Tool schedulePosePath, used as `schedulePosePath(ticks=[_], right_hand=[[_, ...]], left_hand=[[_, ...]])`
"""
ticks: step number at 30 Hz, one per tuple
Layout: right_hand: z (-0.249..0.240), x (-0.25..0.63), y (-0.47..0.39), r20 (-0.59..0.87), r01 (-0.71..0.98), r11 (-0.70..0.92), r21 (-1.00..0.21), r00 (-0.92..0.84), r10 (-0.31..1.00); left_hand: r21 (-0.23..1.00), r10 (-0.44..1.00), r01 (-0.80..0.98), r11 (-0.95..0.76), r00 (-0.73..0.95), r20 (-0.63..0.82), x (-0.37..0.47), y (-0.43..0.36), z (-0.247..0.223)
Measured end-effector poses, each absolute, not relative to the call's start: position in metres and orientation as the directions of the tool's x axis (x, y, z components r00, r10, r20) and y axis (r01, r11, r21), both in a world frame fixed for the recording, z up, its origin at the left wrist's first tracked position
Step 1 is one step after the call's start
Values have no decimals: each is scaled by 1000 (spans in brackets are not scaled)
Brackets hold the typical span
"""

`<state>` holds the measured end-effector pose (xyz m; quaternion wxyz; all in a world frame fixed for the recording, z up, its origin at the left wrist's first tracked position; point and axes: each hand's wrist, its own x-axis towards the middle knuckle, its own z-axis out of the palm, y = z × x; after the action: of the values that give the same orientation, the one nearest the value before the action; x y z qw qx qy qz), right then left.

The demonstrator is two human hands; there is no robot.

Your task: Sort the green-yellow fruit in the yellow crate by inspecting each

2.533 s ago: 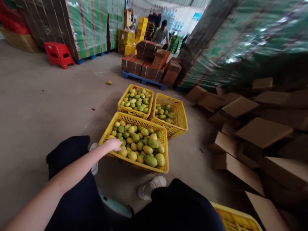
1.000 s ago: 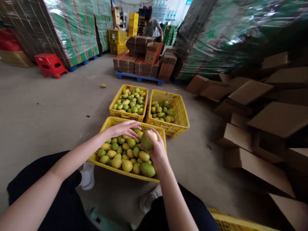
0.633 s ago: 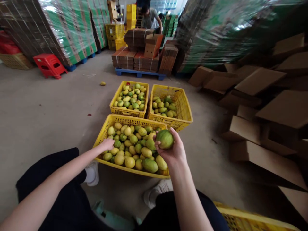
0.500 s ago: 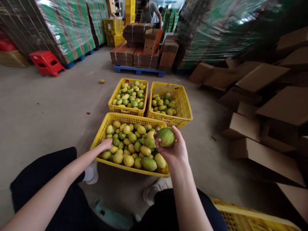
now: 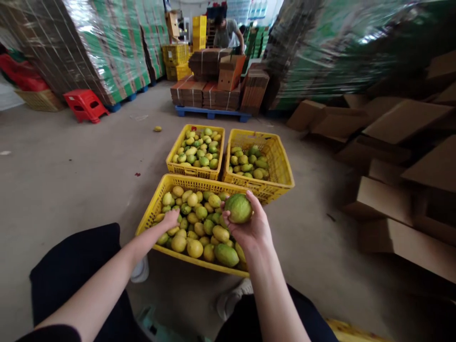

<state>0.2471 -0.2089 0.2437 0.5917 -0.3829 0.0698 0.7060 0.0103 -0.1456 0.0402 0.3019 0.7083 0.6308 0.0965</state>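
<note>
right hand (image 5: 251, 230) cups a green fruit (image 5: 238, 208) above the near crate (image 5: 192, 182)

the green fruit sits at the right end of the yellow near crate, raised over its contents. the right hand is turned palm up, its fingers curled around the left of the fruit and its thumb set against the right.

the left hand (image 5: 170, 218) is down among the mixed fruit (image 5: 198, 229) at the left of the same crate, back of the hand upward. its fingertips are hidden, so i cannot tell whether they are spread, pressed together or pinching a piece. yellow and green pieces lie all around it.

just beyond stand two more yellow crates: the far left crate (image 5: 192, 172), well filled with fruit, and the far right crate (image 5: 281, 164), whose fruit is gathered toward its left side.

farther off, a loose yellow fruit (image 5: 157, 128) lies on the floor, with a red stool (image 5: 85, 105) to the far left. bundled cardboard (image 5: 213, 95) rests on a blue pallet (image 5: 212, 114), and another person (image 5: 228, 35) leans behind it. brown boxes (image 5: 384, 194) are heaped on the right.
</note>
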Motion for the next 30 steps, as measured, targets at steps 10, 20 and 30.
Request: schedulePosePath(ticks=[10,20,30], right_hand=[[227,209,-198,-346,-574,-312,-757,-51,937],[213,200,-212,383,298,316,-901,200,902],[208,185,-205,644,423,530,-735,191,741]], left_hand=[[522,847,667,-532,432,310,-6,-120,206],[505,677,464,-728,364,640,-5,-171,203],[427,540,382,-820,268,797,6,-164,217]])
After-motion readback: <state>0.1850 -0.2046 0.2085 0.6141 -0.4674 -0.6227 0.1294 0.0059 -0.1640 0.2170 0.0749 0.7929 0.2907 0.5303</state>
